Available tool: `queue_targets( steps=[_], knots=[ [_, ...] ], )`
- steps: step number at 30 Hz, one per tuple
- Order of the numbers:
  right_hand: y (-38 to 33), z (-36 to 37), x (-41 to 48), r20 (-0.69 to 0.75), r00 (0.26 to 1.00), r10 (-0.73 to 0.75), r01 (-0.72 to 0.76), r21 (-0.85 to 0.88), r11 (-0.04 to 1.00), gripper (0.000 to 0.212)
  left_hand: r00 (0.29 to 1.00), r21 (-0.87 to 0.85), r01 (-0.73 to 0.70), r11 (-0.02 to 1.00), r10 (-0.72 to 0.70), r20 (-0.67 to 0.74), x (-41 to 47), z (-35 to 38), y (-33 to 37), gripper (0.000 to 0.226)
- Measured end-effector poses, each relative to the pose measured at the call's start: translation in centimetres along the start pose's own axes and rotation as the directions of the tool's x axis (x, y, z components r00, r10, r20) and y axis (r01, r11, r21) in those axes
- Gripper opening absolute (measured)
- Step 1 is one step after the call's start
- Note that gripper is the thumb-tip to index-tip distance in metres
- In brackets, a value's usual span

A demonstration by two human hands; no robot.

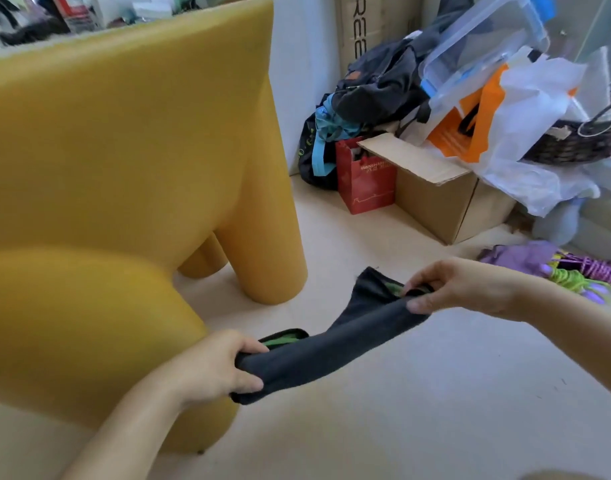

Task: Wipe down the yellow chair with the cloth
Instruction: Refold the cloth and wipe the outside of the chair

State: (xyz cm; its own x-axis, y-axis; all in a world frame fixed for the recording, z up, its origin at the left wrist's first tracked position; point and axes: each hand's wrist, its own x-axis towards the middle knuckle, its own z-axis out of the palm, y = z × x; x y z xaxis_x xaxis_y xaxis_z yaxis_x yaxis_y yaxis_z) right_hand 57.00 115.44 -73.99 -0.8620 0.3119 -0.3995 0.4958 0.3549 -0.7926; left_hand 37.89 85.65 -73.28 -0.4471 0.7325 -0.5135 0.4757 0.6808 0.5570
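The left hand (221,367) grips one end of the dark grey, green-lined cloth (332,344) at 7 o'clock, the right hand (449,289) pinches the other at 4 o'clock, stretching it over the floor (435,410) beside the big yellow moulded plastic chair (124,150) at 10 o'clock. It is best folded into a flat pad before sweeping that flank. The chair's left side is cut off; the cloth's dampness can't be told.

Both hands (214,367) (446,287) out front, fingers curled.

Glossy yellow chair (124,150) upright on floor, dark cloth (332,341) stretched beside it
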Motion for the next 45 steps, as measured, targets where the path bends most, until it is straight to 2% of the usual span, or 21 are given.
queue_targets(
  steps=[3,5,7,9,11,14,17,20,23,25,28,30,32,33,35,37,38,40,42,43,45],
  knots=[
    [-1.0,0.6,-0.6,0.039,0.995,-0.093,0.099,-0.524,0.846,0.029,1.0,0.25,0.006,0.968,-0.005,-0.005,-0.1,-1.5,0.3,0.021],
    [-1.1,1.3,-0.8,0.023,0.975,-0.22,0.186,-0.625,0.759,0.024,0.999,0.425,-0.016,0.905,0.001,0.036,-0.4,-1.8,0.4,0.011],
    [-1.0,1.5,-1.3,-0.023,0.978,-0.209,0.184,-0.383,0.905,0.017,0.998,0.507,-0.059,0.86,0.068,0.001,-0.6,-2.1,0.1,0.018],
    [-1.6,1.2,-2.0,-0.11,0.991,-0.077,0.094,0.161,0.983,0.011,0.991,0.228,-0.084,0.97,0.105,-0.082,-1.2,-2.2,-0.1,0.024],
    [-2.0,1.5,-2.1,-0.151,0.981,0.119,-0.02,0.537,0.843,0.011,0.99,-0.341,-0.089,0.936,0.045,-0.137,-1.6,-1.8,0.9,0.033],
    [-4.0,3.5,-2.4,-0.133,0.957,0.259,-0.104,0.675,0.731,0.013,0.95,-0.612,-0.074,0.787,-0.13,-0.282,-1.3,-1.3,2.7,0.035],
    [-6.4,5.0,-2.7,-0.076,0.977,0.2,-0.083,0.724,0.684,0.019,0.887,-0.675,-0.183,0.715,-0.176,-0.427,-1.3,-1.3,5.7,0.026],
    [-9.7,5.5,-2.9,0.003,1.0,0.002,-0.003,0.748,0.663,0.034,0.88,-0.54,-0.347,0.767,0.067,-0.471,-2.8,-0.8,9.9,0.016],
    [-13.2,5.0,-3.3,0.003,0.987,-0.16,0.115,0.681,0.724,0.03,0.924,-0.181,-0.329,0.927,0.277,-0.262,-4.5,-0.4,13.0,0.039],
    [-14.9,4.5,-3.5,-0.046,0.975,-0.219,0.195,0.66,0.726,0.022,0.916,-0.075,-0.353,0.932,0.329,-0.23,-5.8,-1.9,13.9,0.024],
    [-17.1,4.1,-3.3,-0.134,0.94,-0.313,0.306,0.733,0.607,0.027,0.674,0.382,-0.425,0.821,0.568,-0.472,-7.7,-6.0,14.0,0.015],
    [-18.9,3.9,-2.9,-0.227,0.897,-0.378,0.394,0.799,0.454,0.034,0.382,0.766,-0.207,0.609,0.771,-0.51,-8.9,-9.6,14.1,0.018],
    [-20.7,3.4,-2.4,-0.325,0.848,-0.418,0.459,0.845,0.275,0.042,0.277,0.856,0.069,0.513,0.814,-0.51,-10.3,-13.2,14.4,0.016],
    [-21.7,3.0,-2.3,-0.364,0.81,-0.46,0.495,0.844,0.205,0.045,0.282,0.836,0.19,0.515,0.787,-0.549,-10.9,-14.9,14.5,0.017],
    [-23.8,2.3,-2.2,-0.414,0.687,-0.597,0.61,0.775,0.166,0.047,0.441,0.748,0.307,0.588,0.609,-0.659,-11.4,-18.2,13.8,0.023],
    [-25.6,2.3,-2.0,-0.445,0.572,-0.689,0.763,0.598,0.247,0.046,0.687,0.605,0.191,0.773,0.334,-0.645,-11.3,-20.1,13.1,0.038],
    [-26.5,2.9,-1.5,-0.472,0.534,-0.701,0.824,0.475,0.308,0.044,0.734,0.531,0.111,0.84,0.291,-0.614,-11.1,-20.5,12.8,0.041],
    [-28.0,5.1,-0.1,-0.552,0.405,-0.729,0.89,0.054,0.453,0.045,0.719,0.587,0.114,0.802,0.341,-0.605,-10.7,-20.8,12.7,0.041],
    [-28.7,7.2,2.2,-0.593,0.258,-0.763,0.704,-0.426,0.569,0.056,0.68,0.607,0.136,0.783,0.371,-0.632,-10.4,-20.7,12.5,0.036],
    [-28.8,7.9,3.6,-0.637,0.21,-0.742,0.644,-0.481,0.595,0.06,0.673,0.587,0.107,0.803,0.376,-0.636,-10.4,-20.7,12.3,0.035],
    [-29.4,8.3,5.9,-0.781,0.207,-0.59,0.75,-0.26,0.608,0.056,0.661,0.576,0.083,0.813,0.388,-0.643,-10.7,-20.6,12.2,0.039]
  ],
)
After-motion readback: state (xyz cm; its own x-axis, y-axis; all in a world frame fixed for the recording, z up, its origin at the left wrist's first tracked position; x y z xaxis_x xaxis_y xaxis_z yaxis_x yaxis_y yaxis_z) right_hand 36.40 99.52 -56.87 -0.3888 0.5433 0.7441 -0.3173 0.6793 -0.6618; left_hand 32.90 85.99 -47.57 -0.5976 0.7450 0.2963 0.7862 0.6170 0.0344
